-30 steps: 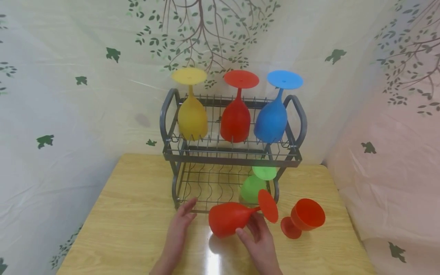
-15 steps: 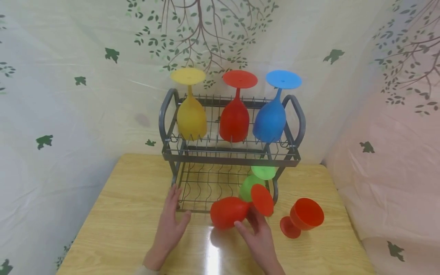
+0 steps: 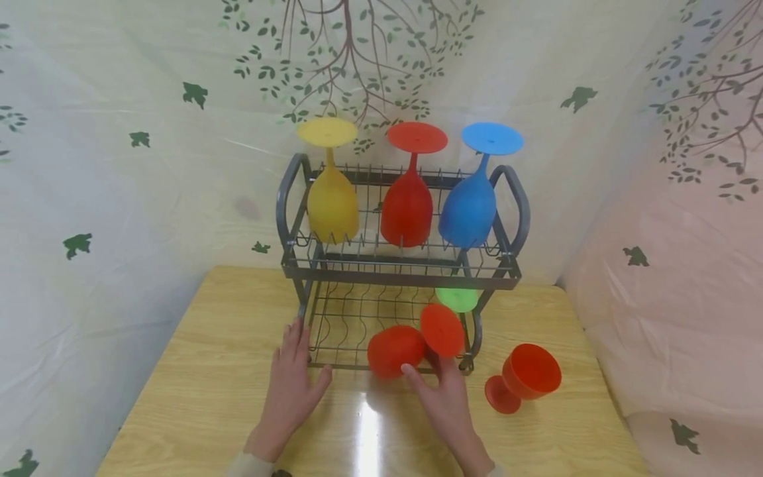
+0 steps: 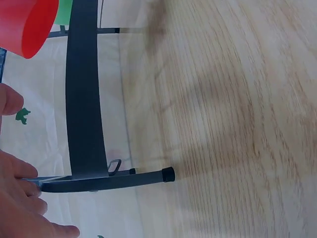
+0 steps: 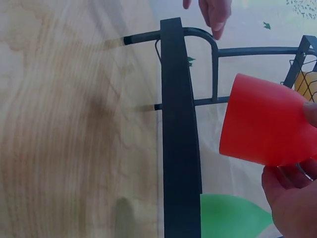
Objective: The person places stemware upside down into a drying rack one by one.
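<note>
A red plastic wine goblet [image 3: 393, 352] is in my right hand [image 3: 442, 401], tipped on its side with the bowl to the left and the foot to the upper right. Thumb and fingers grip it near the stem. In the right wrist view its bowl [image 5: 267, 121] overlaps the lower tier of the dark metal dish rack [image 3: 393, 278]. My left hand [image 3: 290, 381] rests at the rack's front left leg with straight fingers. Behind the held goblet stands a green goblet [image 3: 457, 299], upside down on the lower tier and mostly hidden in the head view.
Upside down along the upper tier stand a yellow goblet [image 3: 332, 205], a red goblet [image 3: 408, 209] and a blue goblet [image 3: 469, 209]. A short red cup [image 3: 532, 372] leans on the wooden table [image 3: 197, 371] at the right. Patterned cloth [image 3: 149, 192] hangs behind.
My right hand has carried the red goblet forward, toward the lower tier, and it now hides most of the green one. The left hand has shifted left to the rack's leg.
</note>
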Demonstrator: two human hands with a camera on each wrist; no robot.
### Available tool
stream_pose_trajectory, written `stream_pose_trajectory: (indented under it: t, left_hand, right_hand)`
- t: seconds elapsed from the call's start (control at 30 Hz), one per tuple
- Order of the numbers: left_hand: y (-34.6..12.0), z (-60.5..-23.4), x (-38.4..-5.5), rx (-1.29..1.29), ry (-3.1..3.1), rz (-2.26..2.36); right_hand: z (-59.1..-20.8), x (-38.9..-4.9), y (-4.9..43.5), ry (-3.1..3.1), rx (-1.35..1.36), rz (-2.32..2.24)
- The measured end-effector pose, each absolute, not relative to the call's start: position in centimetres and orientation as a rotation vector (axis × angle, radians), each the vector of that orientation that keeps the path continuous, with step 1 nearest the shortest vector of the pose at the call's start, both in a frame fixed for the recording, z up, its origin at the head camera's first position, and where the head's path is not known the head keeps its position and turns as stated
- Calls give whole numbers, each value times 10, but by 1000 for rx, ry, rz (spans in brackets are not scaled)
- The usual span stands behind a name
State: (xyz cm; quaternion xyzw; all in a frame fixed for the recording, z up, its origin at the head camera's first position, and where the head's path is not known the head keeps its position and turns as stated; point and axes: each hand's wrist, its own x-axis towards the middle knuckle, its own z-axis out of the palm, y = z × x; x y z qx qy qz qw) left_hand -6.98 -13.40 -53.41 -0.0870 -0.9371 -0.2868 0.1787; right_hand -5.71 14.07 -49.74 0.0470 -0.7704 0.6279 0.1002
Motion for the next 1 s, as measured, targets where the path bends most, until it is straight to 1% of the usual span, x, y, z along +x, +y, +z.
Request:
stream_pose_trajectory:
  t: [0.47,0.83,1.0]
  left_hand:
    - [-137,-534,-69,-226,-2753,-736]
    - [-137,-535,-70,-242,-2730,-717]
    - [-138,-535,-70,-245,-2721,-706]
  right_hand:
    - [-495,-84,132,-2334,231,1678]
    - [-501,-101,125,-2426,218,1554]
    - [-503,-107,120,-2506,166,1492]
